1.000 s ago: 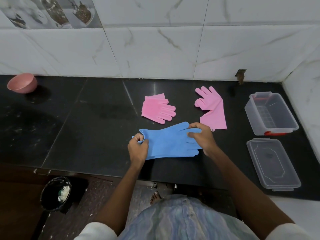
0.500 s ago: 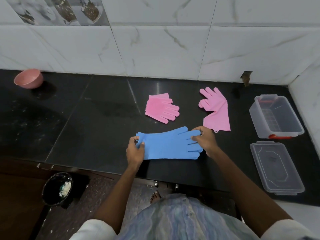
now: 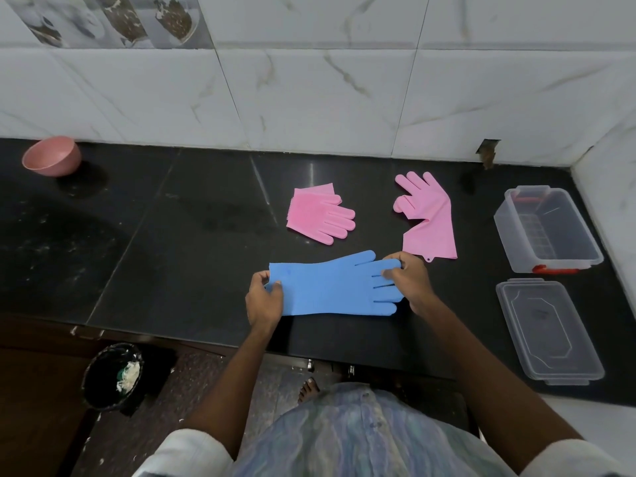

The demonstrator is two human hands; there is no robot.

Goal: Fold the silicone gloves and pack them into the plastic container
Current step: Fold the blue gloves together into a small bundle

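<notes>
Hidden under the left hand (image 3: 263, 297): the near corner of the blue glove's (image 3: 330, 287) cuff. Covered by the right hand (image 3: 407, 280): parts of the glove's upper fingertips. Folded under itself and out of sight: the cuff half of the folded pink glove (image 3: 318, 215). Blurred behind clear walls: the ribbed floor of the plastic container (image 3: 547, 228). Cut off by the left edge: the desk (image 3: 172, 242). Cut off at the bottom: both sleeves and the shirt. Too small to identify: the white scraps in the black bin (image 3: 113, 375).
</notes>
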